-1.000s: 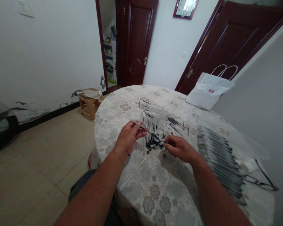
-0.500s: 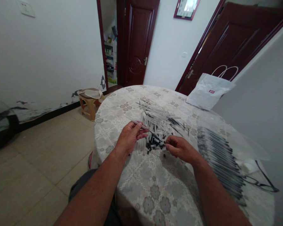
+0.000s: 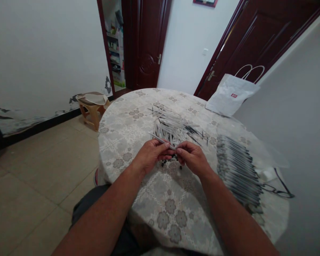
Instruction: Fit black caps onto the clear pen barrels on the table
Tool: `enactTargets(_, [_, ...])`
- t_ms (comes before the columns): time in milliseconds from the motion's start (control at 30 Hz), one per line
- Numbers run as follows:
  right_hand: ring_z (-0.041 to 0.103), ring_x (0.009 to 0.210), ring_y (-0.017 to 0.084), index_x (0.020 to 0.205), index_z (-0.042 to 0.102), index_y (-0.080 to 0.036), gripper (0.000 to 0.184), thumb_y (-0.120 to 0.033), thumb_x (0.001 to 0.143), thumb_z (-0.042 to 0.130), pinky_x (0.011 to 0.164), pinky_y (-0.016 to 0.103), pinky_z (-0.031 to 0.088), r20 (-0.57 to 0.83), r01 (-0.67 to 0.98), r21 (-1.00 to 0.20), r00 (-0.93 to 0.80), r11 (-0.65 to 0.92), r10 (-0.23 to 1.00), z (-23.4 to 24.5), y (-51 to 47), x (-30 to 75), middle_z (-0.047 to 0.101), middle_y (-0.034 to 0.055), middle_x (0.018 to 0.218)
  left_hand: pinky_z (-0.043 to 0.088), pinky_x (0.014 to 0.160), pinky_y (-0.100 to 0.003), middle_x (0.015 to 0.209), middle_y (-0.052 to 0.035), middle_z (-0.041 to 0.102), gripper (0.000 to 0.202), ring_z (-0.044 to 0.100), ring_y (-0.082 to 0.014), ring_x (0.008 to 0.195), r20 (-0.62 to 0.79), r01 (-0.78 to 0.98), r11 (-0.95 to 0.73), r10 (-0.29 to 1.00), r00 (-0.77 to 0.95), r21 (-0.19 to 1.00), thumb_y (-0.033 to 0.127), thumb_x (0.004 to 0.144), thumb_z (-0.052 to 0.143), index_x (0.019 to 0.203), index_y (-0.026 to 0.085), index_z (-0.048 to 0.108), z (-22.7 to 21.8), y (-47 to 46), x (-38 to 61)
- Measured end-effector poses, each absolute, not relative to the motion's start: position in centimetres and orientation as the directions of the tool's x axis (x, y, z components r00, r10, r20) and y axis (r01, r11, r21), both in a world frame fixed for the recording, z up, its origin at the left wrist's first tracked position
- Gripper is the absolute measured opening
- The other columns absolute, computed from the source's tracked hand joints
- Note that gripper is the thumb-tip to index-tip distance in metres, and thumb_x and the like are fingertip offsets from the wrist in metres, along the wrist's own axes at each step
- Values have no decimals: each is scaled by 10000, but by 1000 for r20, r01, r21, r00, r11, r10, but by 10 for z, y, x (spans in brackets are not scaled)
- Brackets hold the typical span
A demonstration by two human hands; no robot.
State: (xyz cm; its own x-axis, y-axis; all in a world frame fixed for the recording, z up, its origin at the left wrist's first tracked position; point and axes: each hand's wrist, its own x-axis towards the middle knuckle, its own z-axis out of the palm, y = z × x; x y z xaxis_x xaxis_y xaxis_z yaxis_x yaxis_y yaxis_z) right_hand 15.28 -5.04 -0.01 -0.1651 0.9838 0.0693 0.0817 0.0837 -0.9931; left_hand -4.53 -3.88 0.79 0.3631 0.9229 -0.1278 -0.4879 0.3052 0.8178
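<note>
My left hand (image 3: 150,154) grips a slim whitish pen barrel (image 3: 158,137) between thumb and fingers, its far end pointing up and left. At the barrel's near end, my right hand (image 3: 193,158) is closed in a pinch. Its fingertips hide whatever small part may be there. Just beyond both hands spreads a loose pile of white pen barrels (image 3: 173,122), with thin dark refills (image 3: 192,130) at its right side. Small black pen parts (image 3: 173,158) lie beneath the hands, mostly covered by them.
Many grey pens with dark ends (image 3: 237,170) lie in a row on the right, by folded eyeglasses (image 3: 280,192). A white paper bag (image 3: 230,94) stands at the back right. A patterned cloth covers the round table (image 3: 138,213). A stool (image 3: 92,106) is at left.
My right hand has moved from the small black parts to the end of the barrel in my left hand, and the two hands now meet. The view has tilted down slightly.
</note>
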Motion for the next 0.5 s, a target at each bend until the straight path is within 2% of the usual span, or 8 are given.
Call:
enactTargets(100, [524, 469, 113, 936, 630, -215, 316, -484, 825, 753, 461, 237, 429, 100, 79, -990, -156, 113, 983, 1, -50, 152, 616, -46, 603, 633, 655, -288, 906, -112, 764, 171, 755, -194, 775, -165, -542, 362, 911, 378, 759, 202, 841, 785, 954, 127, 681, 9, -38, -45])
enactTargets(167, [509, 468, 113, 949, 632, -212, 298, -480, 855, 720, 465, 237, 414, 120, 137, -981, -120, 136, 985, 7, -51, 157, 602, -49, 593, 636, 654, -291, 898, -105, 762, 122, 751, -185, 765, -190, -591, 397, 905, 382, 702, 193, 868, 754, 928, 123, 675, 12, -36, -47])
enactTargets(267, [533, 537, 123, 913, 647, -209, 227, -434, 895, 662, 518, 237, 407, 90, 411, -896, -204, 169, 975, 22, -55, 169, 610, -34, 636, 635, 678, -278, 871, -84, 757, 63, 749, -169, 777, -207, -694, 377, 925, 320, 613, 177, 909, 701, 901, 123, 670, 15, -33, -51])
enactTargets(367, [577, 657, 143, 842, 669, -205, 141, -336, 890, 645, 596, 244, 390, -56, 762, -597, -352, 251, 934, 34, -62, 178, 669, 5, 744, 627, 678, -259, 879, -72, 759, 58, 747, -159, 790, -224, -751, 324, 945, 236, 575, 179, 929, 674, 904, 127, 677, 17, -30, -54])
enactTargets(433, [596, 695, 157, 854, 685, -204, 94, -287, 874, 645, 610, 252, 365, -152, 886, -385, -337, 259, 929, 36, -66, 177, 704, 29, 799, 625, 680, -254, 887, -75, 760, 67, 747, -158, 797, -225, -757, 305, 951, 212, 577, 188, 931, 674, 905, 126, 680, 17, -29, -54])
enactTargets(500, [617, 722, 170, 880, 696, -201, 75, -239, 859, 636, 616, 256, 349, -207, 934, -258, -305, 249, 930, 34, -69, 172, 726, 48, 835, 628, 689, -257, 896, -78, 762, 63, 751, -163, 811, -214, -755, 293, 955, 205, 586, 189, 923, 688, 915, 127, 681, 16, -29, -54])
